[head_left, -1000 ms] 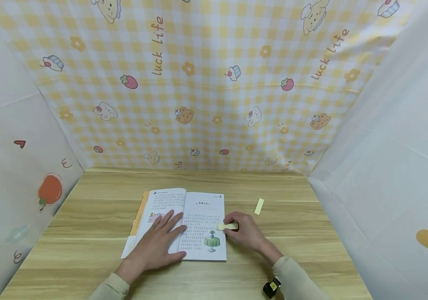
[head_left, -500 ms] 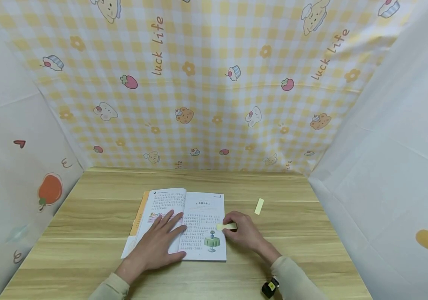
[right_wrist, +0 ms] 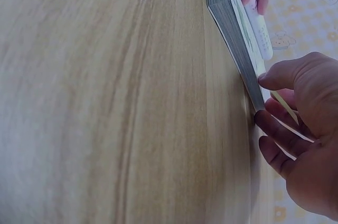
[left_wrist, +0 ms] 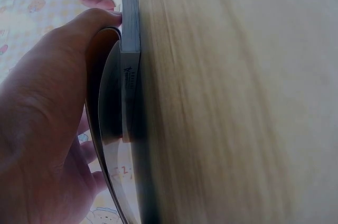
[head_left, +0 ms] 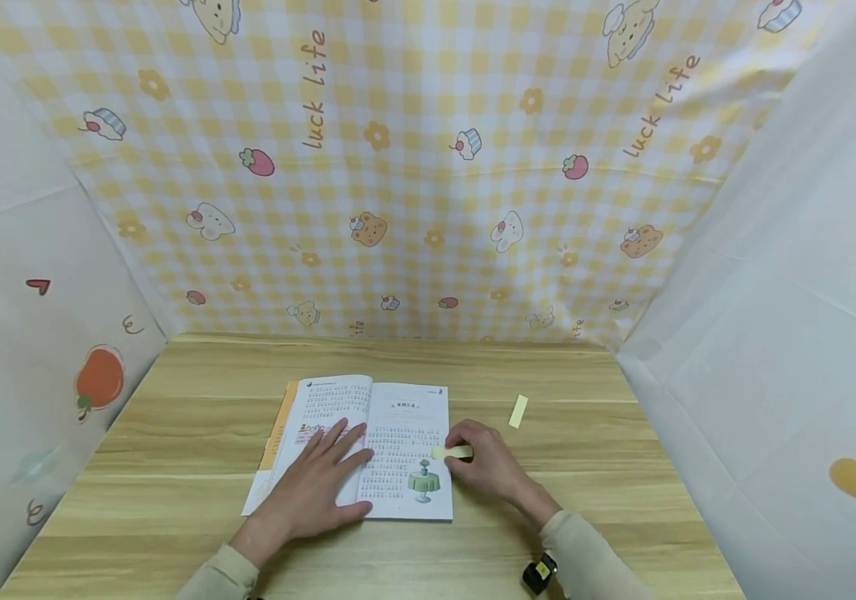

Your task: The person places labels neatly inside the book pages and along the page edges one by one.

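An open book [head_left: 407, 417] with printed pages and a green table picture lies on the wooden table. My left hand [head_left: 313, 490] rests spread across its left page, fingers reaching past the fold. At the right page's outer edge, my right hand [head_left: 493, 463] pinches a pale yellow sticky strip [head_left: 461, 452]. One end of the strip overlaps the page; the other sticks out towards the palm. In the right wrist view, the thumb of the right hand [right_wrist: 312, 123] is on the page edge, and the strip [right_wrist: 285, 108] shows between thumb and fingers.
Another yellow strip [head_left: 518, 412] lies on the table [head_left: 585, 467] beyond the right hand. By the right sleeve is a small black device [head_left: 540, 573] with a yellow mark. A yellow checked cloth [head_left: 412, 183] hangs behind the table, with pale cloths at both sides.
The right hand and its strip have shifted very slightly left over the page edge. The left hand and the book stay in place.
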Motion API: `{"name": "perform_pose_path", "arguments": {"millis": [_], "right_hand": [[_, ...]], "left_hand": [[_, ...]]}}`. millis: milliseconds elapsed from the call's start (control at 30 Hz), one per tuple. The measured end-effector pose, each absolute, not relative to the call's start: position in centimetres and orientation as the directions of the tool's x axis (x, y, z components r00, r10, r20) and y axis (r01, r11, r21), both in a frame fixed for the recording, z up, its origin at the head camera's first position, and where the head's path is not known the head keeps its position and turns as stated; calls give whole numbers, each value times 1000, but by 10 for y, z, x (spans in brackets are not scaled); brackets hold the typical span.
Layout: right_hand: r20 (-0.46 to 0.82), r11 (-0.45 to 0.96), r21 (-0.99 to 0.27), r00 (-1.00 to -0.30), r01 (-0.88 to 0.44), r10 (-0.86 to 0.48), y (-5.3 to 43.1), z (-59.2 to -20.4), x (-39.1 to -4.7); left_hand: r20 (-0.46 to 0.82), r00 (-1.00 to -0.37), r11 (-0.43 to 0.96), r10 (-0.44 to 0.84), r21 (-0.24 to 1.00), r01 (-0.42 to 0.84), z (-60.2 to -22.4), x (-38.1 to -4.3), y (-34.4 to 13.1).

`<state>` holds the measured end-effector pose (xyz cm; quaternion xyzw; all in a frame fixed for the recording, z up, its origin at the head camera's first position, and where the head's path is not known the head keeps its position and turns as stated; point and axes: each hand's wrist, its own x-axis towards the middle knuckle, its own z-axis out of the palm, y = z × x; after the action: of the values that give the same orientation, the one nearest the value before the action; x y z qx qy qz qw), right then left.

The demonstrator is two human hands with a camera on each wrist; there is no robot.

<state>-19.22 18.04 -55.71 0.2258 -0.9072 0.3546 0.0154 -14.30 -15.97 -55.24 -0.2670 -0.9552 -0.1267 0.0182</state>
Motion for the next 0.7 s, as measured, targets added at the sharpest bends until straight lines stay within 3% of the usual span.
{"name": "perform_pose_path", "arguments": {"millis": [700], "right_hand": [[182,628,-646,-886,-435,-426,180,-555,-193]], "left_hand": [[111,-855,825,506,229,518,-553,-144,-160]]}}
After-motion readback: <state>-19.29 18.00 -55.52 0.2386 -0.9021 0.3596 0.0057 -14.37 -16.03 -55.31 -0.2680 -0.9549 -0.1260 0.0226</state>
